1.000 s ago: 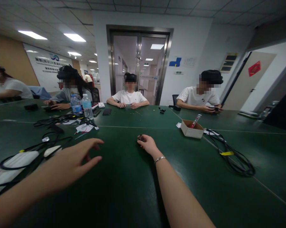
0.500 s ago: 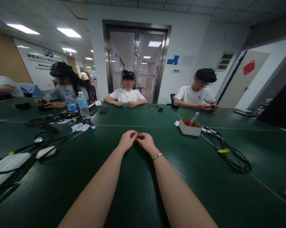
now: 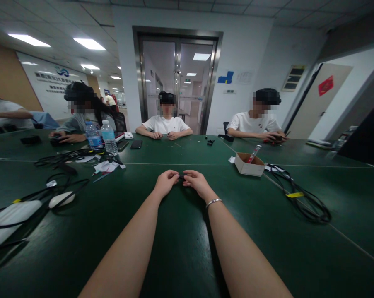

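Observation:
Over the middle of the green table [image 3: 180,215], my left hand [image 3: 166,182] and my right hand [image 3: 198,183] face each other with their fingertips close together. A small dark piece [image 3: 181,177] shows between them, too small for me to name its kind. The fingers of my left hand pinch its left end. On its other side, my right hand has thumb and fingers closed at its right end. The fingers hide most of the piece. A silver bracelet [image 3: 213,202] circles my right wrist.
To the right stand an open cardboard box [image 3: 249,167] with a red-marked tube and a coiled black cable [image 3: 311,207]. On the left lie a white mouse [image 3: 61,200], paper scraps [image 3: 106,166] and cables; two water bottles [image 3: 109,138] stand behind. Several people in headsets sit around the table.
My right hand has shifted slightly right, widening the gap between my hands so the dark piece shows more. My left hand has stayed nearly still.

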`<action>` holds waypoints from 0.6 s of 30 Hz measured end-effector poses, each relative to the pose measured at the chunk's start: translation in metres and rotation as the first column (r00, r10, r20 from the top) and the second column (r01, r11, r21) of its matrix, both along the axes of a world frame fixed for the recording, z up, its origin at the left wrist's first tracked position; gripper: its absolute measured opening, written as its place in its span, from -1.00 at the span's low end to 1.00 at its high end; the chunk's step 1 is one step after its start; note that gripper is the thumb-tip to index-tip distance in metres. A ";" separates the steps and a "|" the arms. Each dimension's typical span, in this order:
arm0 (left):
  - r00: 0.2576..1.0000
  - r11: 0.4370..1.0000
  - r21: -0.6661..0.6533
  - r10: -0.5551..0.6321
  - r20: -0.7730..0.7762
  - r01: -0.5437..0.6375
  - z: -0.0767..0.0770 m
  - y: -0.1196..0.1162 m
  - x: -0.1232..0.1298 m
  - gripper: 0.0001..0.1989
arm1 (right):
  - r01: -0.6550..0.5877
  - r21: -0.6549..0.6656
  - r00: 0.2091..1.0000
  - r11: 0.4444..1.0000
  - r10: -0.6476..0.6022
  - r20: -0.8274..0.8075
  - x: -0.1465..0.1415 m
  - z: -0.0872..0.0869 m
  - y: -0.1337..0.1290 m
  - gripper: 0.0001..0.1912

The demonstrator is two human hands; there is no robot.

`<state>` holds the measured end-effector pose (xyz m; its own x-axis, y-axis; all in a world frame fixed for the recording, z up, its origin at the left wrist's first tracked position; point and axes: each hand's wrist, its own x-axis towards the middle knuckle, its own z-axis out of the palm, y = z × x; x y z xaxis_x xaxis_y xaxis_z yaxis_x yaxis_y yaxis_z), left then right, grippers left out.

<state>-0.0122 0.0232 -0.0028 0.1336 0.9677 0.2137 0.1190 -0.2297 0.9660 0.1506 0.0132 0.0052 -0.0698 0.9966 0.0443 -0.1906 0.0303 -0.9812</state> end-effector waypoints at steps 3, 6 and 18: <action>1.000 1.000 -0.010 0.015 0.011 -0.015 0.002 -0.001 0.001 -0.83 | -0.004 -0.011 1.000 1.000 0.004 -0.029 0.000 0.002 -0.001 -0.83; 0.999 0.999 -0.025 0.035 0.039 -0.034 0.005 -0.003 0.002 -0.85 | -0.014 -0.015 0.997 1.000 0.013 -0.077 0.001 0.003 -0.002 -0.85; 0.994 0.998 -0.026 0.057 0.092 -0.055 0.002 -0.001 0.004 -0.86 | -0.038 -0.038 0.987 0.999 0.032 -0.156 0.004 0.003 -0.003 -0.83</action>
<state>-0.0083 0.0218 -0.0005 0.0599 0.9780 0.1999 0.0406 -0.2025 0.9784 0.1548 0.0105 0.0080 -0.1001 0.9948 0.0167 -0.3411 -0.0185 -0.9398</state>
